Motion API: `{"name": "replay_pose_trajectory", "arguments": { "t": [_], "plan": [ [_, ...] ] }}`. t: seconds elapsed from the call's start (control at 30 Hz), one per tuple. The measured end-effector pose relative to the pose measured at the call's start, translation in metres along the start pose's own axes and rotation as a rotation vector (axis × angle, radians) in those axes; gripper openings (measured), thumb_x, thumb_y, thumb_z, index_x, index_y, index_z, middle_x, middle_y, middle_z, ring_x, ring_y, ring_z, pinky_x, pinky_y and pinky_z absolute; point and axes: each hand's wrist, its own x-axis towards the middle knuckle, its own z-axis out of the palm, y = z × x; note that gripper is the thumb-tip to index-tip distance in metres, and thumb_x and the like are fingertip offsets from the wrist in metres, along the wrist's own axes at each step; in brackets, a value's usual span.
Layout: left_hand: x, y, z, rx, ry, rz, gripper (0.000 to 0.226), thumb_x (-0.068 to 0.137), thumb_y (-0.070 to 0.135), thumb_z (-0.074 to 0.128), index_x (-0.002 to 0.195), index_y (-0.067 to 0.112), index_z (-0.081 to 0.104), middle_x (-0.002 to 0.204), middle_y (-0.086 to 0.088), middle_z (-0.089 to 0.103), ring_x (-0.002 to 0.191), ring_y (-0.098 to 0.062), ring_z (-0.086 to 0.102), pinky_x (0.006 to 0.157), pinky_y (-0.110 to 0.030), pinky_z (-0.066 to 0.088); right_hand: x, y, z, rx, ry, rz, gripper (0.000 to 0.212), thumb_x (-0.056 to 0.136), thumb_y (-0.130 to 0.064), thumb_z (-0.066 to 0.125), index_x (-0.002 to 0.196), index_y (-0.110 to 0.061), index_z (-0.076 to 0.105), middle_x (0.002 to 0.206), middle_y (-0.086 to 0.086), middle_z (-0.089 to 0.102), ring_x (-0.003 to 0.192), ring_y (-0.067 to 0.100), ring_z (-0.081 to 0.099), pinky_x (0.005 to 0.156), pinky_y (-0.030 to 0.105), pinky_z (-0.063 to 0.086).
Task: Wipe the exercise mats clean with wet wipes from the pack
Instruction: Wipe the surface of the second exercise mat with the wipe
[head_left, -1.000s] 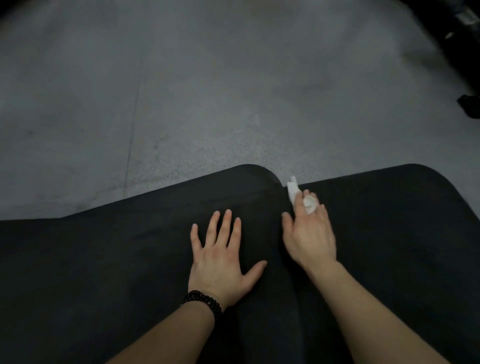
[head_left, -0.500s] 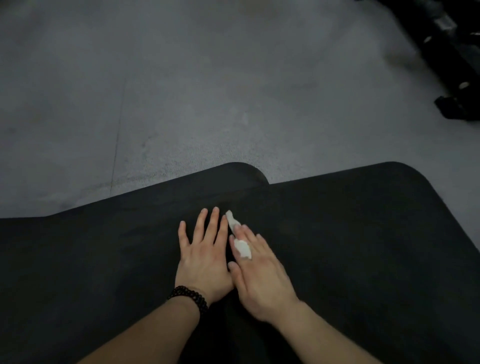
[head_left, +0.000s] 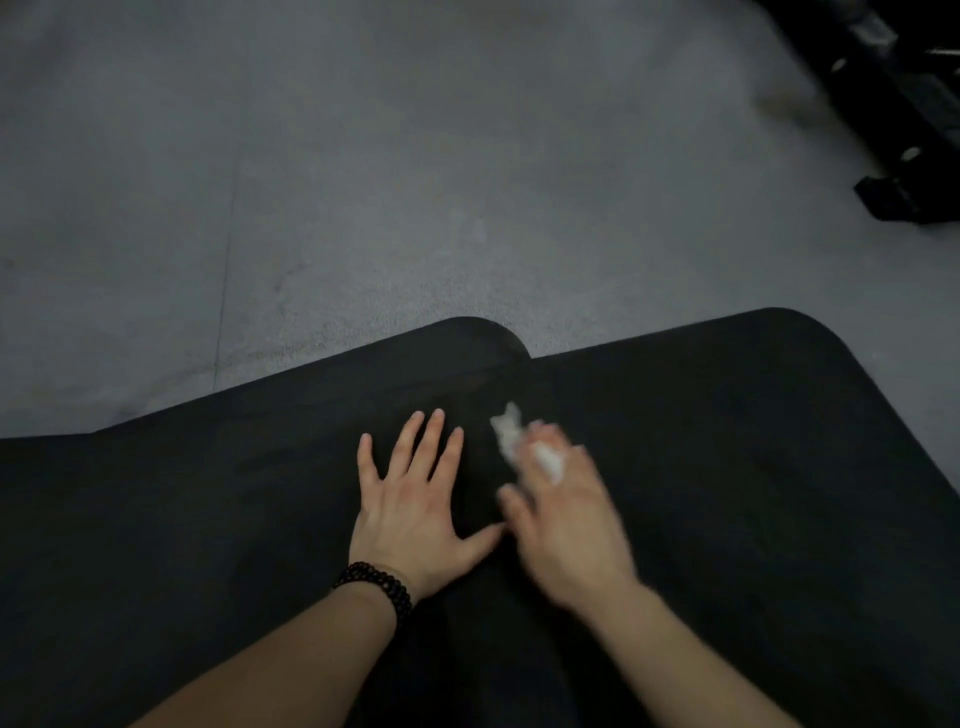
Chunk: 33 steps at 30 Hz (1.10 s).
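Floor: grey, speckled floor (head_left: 415, 156) is seen across the upper half of the head view; a thin seam line runs down it at left.
Mats: two black exercise mats are laid on the floor side by side. The left mat (head_left: 156, 519) has a rounded far corner that is overlapped by or butted against the right mat (head_left: 753, 441); which one lies on top cannot be told.
Left hand: left hand (head_left: 415, 509) is laid flat, palm down, on the mat near the seam, fingers straight and spread, thumb pointed toward the other hand. Nothing is held.
Bracelet: dark beaded bracelet (head_left: 376, 584) is worn on the left wrist.
Right hand: right hand (head_left: 566, 514) is blurred; it is placed just right of the left hand, palm down on the mat.
Wipe: white wet wipe (head_left: 511, 434) is crumpled under and between the right fingers, a tuft sticking out past the fingertips.
Grip, right: closed on the wipe, fingers bent over it; exact finger positions cannot be told through the blur.
Background: black gym equipment (head_left: 893, 104) is seen at the upper right corner, resting on the floor, well apart from the mats.
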Motion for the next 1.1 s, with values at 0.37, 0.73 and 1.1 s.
{"name": "replay_pose_trajectory", "arguments": {
  "t": [0.37,0.73,1.1],
  "plan": [
    [-0.002,0.000,-0.002,-0.020,0.016,0.065,0.105,0.074,0.084,0.033,0.159,0.023,0.033,0.170,0.001,0.013,0.157,-0.016,0.005,0.122,-0.064,-0.002,-0.022,-0.005,0.000,0.004,-0.033,-0.085,0.065,0.096,-0.049,0.036,0.153,-0.021,0.024,0.159,0.000,0.019,0.146,0.017,0.016,0.121,0.028,0.007],
    [-0.034,0.008,0.000,-0.042,-0.025,-0.003,0.100,0.084,0.084,0.025,0.161,0.021,0.028,0.170,0.000,0.009,0.157,-0.019,0.004,0.124,-0.060,0.002,-0.046,-0.003,-0.003,0.006,-0.149,-0.134,0.067,0.099,-0.046,0.039,0.155,-0.021,0.015,0.163,-0.002,0.003,0.149,0.012,-0.001,0.122,0.033,0.006],
    [-0.045,0.013,-0.011,-0.023,-0.419,-0.064,0.133,0.073,0.073,0.063,0.156,0.025,-0.029,0.150,0.003,-0.051,0.144,-0.028,-0.042,0.114,-0.070,-0.019,-0.069,-0.038,0.014,0.090,-0.200,-0.127,0.066,0.099,-0.042,0.038,0.155,-0.019,0.013,0.163,-0.001,0.000,0.149,0.013,-0.003,0.122,0.037,0.006]
  ]
}}
